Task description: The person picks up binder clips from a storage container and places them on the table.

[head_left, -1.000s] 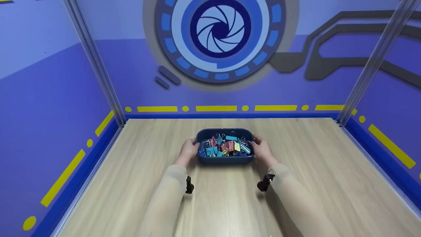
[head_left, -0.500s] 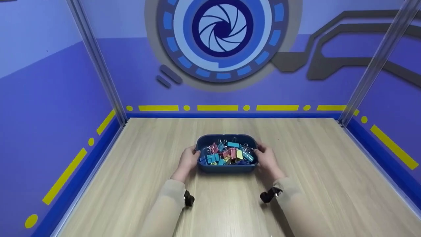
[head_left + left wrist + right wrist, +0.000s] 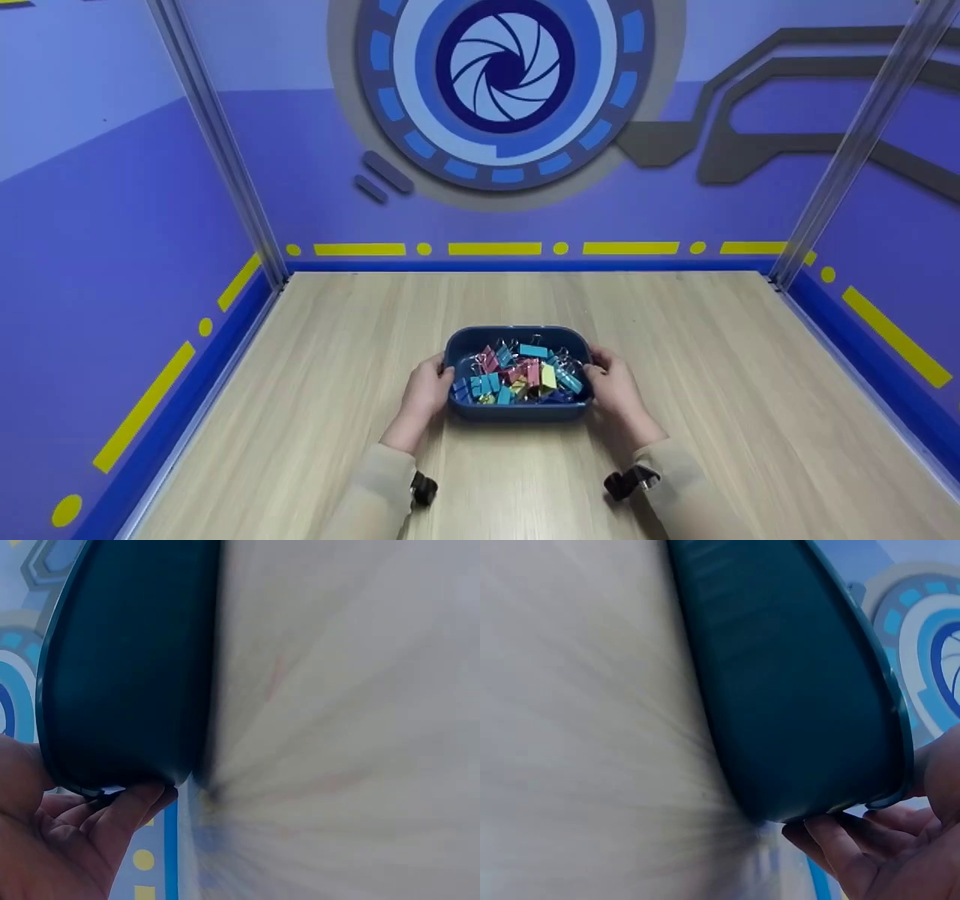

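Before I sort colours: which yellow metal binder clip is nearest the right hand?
The pale yellow clip right of a pink metal clip; other visible yellow clips lie farther left in the dark blue rectangular container.

Head view: high, fwd/dn; wrist views: v. close, sharing bin (image 3: 520,413).

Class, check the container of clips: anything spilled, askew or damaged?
Nothing stands out: the container is upright between the left hand and right hand, with no visible damage, and the binder clips lie jumbled inside, none seen spilled.
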Available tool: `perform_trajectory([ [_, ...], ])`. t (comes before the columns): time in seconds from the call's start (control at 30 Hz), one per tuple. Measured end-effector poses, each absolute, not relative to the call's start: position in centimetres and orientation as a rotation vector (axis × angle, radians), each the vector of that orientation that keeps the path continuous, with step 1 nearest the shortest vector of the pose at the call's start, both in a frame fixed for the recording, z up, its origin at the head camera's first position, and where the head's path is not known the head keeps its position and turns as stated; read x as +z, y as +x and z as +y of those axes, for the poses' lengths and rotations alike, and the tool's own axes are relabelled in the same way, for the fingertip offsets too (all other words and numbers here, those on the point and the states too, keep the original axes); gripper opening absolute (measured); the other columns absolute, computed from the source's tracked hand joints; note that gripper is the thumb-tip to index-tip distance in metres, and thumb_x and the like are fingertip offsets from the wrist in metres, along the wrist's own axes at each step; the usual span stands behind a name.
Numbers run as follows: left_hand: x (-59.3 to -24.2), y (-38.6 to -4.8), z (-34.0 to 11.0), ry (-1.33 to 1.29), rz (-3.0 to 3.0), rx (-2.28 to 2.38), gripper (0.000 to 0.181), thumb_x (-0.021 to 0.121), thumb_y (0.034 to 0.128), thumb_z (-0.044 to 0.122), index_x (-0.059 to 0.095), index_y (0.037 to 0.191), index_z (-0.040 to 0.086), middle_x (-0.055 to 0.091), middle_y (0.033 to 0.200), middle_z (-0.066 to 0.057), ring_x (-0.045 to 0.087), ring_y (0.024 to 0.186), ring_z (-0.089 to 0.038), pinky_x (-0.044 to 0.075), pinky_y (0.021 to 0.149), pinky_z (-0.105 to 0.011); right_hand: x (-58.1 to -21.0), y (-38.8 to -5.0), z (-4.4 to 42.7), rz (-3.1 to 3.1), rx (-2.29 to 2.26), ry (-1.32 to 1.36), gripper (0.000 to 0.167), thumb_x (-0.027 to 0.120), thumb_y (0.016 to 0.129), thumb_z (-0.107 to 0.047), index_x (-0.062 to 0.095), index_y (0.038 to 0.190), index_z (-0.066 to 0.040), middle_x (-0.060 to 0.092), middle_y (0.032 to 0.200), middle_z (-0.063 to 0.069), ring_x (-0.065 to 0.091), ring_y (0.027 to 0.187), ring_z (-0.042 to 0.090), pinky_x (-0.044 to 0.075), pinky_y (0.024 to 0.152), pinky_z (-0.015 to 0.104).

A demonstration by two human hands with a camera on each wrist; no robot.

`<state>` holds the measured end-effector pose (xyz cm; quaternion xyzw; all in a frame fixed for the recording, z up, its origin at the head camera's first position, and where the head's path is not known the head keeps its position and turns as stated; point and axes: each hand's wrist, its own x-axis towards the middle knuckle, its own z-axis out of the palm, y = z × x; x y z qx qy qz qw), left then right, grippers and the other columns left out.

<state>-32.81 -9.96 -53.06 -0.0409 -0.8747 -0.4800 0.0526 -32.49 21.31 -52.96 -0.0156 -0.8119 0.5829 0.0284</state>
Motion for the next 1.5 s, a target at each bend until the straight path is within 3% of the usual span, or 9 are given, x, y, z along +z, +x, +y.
perform_trajectory([
  [0.3, -53.2, -31.3, -9.9, -0.134, -2.668, -1.436, 0.035, 0.054, 0.0984, 0.004, 0.062, 0.130, -0.008, 0.069, 0.126, -0.027, 0.066, 0.120, -0.039, 0.051, 0.102, -0.052, -53.2, -31.2, 21.2, -2.496, 1.794, -0.077, 0.045, 0.045, 0.102, 0.000, 0.044, 0.146, 0.009, 0.052, 0.144, 0.030, 0.055, 0.130, 0.038, 0.043, 0.109, 0.046],
  [0.6, -52.6, -31.0, -9.3, -0.096, -2.724, -1.204, 0.029, 0.061, 0.0930, 0.003, 0.063, 0.118, -0.012, 0.071, 0.112, -0.030, 0.070, 0.108, -0.042, 0.054, 0.094, -0.054, -53.3, -30.9, 21.5, -2.527, 1.760, -0.091, 0.046, 0.044, 0.103, -0.002, 0.043, 0.148, 0.007, 0.051, 0.147, 0.028, 0.053, 0.132, 0.037, 0.042, 0.110, 0.049],
  [0.83, -52.0, -31.3, -8.8, 0.021, -2.840, -0.820, 0.035, 0.069, 0.0893, 0.017, 0.061, 0.115, -0.007, 0.072, 0.103, -0.025, 0.072, 0.095, -0.041, 0.056, 0.079, -0.055, -53.2, -30.9, 21.3, -2.514, 1.761, -0.100, 0.045, 0.046, 0.102, -0.002, 0.046, 0.146, 0.006, 0.053, 0.145, 0.027, 0.055, 0.130, 0.037, 0.043, 0.109, 0.046],
  [1.03, -52.0, -31.0, -8.8, -0.048, -2.769, -0.551, 0.031, 0.072, 0.0850, 0.021, 0.067, 0.104, -0.003, 0.069, 0.098, -0.020, 0.065, 0.094, -0.039, 0.052, 0.081, -0.051, -53.4, -30.9, 21.0, -2.432, 1.864, -0.137, 0.043, 0.045, 0.101, 0.003, 0.048, 0.144, 0.008, 0.054, 0.140, 0.028, 0.056, 0.123, 0.034, 0.049, 0.096, 0.033],
  [1.27, -52.1, -31.1, -9.0, -0.076, -2.752, -0.475, 0.030, 0.071, 0.0847, 0.023, 0.068, 0.103, -0.001, 0.065, 0.101, -0.019, 0.057, 0.098, -0.038, 0.044, 0.084, -0.047, -53.2, -30.9, 21.3, -2.503, 1.765, -0.086, 0.043, 0.046, 0.102, -0.002, 0.047, 0.144, 0.008, 0.054, 0.142, 0.029, 0.055, 0.129, 0.037, 0.046, 0.105, 0.043],
  [1.5, -52.3, -31.1, -8.9, -0.090, -2.749, -0.480, 0.029, 0.070, 0.0854, 0.022, 0.066, 0.102, -0.002, 0.066, 0.100, -0.019, 0.056, 0.097, -0.038, 0.043, 0.082, -0.047, -53.3, -30.9, 21.3, -2.496, 1.775, -0.100, 0.044, 0.046, 0.102, 0.000, 0.047, 0.145, 0.007, 0.054, 0.142, 0.029, 0.055, 0.128, 0.037, 0.046, 0.104, 0.041],
])
